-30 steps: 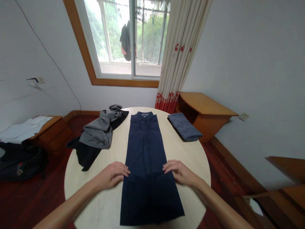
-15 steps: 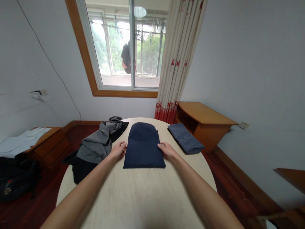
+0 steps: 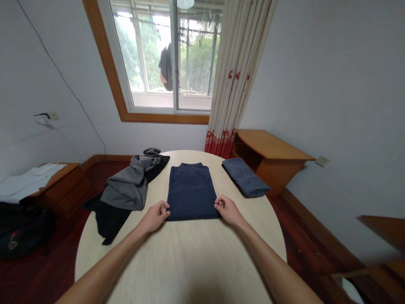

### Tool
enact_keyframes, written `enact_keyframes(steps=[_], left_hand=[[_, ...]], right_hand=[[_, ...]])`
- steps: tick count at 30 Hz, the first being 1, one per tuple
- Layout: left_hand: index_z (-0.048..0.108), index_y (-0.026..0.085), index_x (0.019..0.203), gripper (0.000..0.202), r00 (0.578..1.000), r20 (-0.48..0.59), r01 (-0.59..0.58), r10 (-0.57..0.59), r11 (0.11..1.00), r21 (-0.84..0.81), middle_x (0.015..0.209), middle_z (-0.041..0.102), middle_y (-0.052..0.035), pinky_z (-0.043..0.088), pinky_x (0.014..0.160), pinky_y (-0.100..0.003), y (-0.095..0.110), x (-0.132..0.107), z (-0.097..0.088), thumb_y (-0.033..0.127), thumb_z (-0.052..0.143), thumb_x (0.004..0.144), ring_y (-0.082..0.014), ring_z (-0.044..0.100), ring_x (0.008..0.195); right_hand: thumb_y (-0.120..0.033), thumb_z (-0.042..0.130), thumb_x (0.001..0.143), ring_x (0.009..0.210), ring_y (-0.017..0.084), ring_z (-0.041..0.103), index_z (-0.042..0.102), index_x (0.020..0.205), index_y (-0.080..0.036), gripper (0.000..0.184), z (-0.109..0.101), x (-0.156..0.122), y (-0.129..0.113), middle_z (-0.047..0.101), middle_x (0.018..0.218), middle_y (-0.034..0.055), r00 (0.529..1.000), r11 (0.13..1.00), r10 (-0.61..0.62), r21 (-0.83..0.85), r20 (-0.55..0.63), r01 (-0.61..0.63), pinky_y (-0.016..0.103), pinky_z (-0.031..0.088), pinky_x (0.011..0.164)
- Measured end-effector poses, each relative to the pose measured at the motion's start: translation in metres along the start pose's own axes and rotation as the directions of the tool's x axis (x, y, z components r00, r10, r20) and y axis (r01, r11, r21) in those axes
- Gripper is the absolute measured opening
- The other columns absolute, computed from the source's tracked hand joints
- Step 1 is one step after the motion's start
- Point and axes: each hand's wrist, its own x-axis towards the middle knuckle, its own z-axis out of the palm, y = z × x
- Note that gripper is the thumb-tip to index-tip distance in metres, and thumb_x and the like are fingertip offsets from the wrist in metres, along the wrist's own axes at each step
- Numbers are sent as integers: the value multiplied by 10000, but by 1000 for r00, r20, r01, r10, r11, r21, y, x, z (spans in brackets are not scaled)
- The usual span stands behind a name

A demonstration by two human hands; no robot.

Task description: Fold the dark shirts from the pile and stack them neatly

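A folded navy garment [image 3: 192, 192] lies flat on the pale round table, its near edge straight and its far end narrowing to a collar-like part. At its near left corner my left hand [image 3: 156, 215] pinches the cloth between thumb and fingers. My right hand [image 3: 229, 208] is closed in the same way on the right side, close to the near right corner. A crumpled grey and black garment [image 3: 126, 185] lies at the table's left. To the right, near the rim, rests a folded grey-blue cloth [image 3: 245, 177].
The round table [image 3: 190, 261] stands below a window with a patterned curtain [image 3: 238, 84] beside it. A wooden desk [image 3: 268, 145] is behind the table at the right. Papers [image 3: 30, 179] cover a low cabinet at the left, with a black bag [image 3: 22, 230] in front.
The rounded far end of the navy garment now lies flatter and shows a collar-like shape. Both hands have moved down its sides to the near corners and closed on the cloth.
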Motion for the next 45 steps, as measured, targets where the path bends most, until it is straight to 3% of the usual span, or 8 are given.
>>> enact_keyframes(steps=[3,7,13,21,26,30,37,45], left_hand=[[589,194,949,230,998,62,-8,0,992,124,634,570,36,414,624,-286,7,-15,0,381,548,822,-173,560,616],[635,194,1150,311,986,-34,-136,162,907,399,1035,687,-91,481,832,-368,31,-21,11,342,508,907,-243,640,953],[502,241,1451,502,895,153,-417,419,661,624,1537,461,-88,298,1159,-511,25,4,52,451,365,1016,-276,396,1420],[338,239,1553,584,933,160,-337,322,627,703,1622,301,-63,217,1205,-519,-5,21,53,489,307,1026,-260,243,1506],[345,232,1553,586,935,190,-347,300,651,675,1612,323,-90,216,1191,-557,6,-31,60,452,339,1010,-294,261,1497],[568,292,1379,483,929,257,-366,267,765,530,1472,534,-88,383,1094,-473,21,-68,44,468,501,934,-296,490,1341],[641,131,1204,522,983,-185,39,7,969,243,1135,673,-145,479,915,-372,9,34,-6,495,534,846,-276,650,1028],[646,157,714,423,969,-147,172,-199,968,-180,642,641,-22,432,591,-274,-16,102,-11,528,771,553,-194,614,653]], right_hand=[[-201,553,796,666,159,541,607,826,-186,64,-7,-14,-4,558,702,-8,995,987,50,-156,83,-37,262,401,636],[-233,536,881,1015,249,616,654,1097,-169,254,0,-15,-32,656,1115,128,995,905,-81,-422,-50,52,344,468,860],[-438,451,984,1433,277,362,508,1441,-183,526,45,0,-50,438,1539,116,968,805,-207,-538,141,250,492,213,1195],[-604,334,988,1523,258,162,323,1555,-209,691,43,10,-22,242,1634,78,981,783,-81,-597,178,174,548,107,1212],[-568,418,966,1506,292,203,348,1546,-196,693,37,-33,-37,275,1624,100,967,791,-80,-575,240,209,556,115,1205],[-599,563,890,1316,302,473,621,1327,-239,569,19,-66,-45,559,1420,115,949,841,-177,-460,262,284,507,235,1169],[-372,532,914,1065,254,601,581,1316,-145,464,5,17,-13,623,1219,153,992,956,-62,-292,-106,29,380,461,930],[-299,557,860,755,178,595,579,1319,-163,479,13,84,14,647,852,24,997,980,1,-200,-74,-16,298,473,742]])
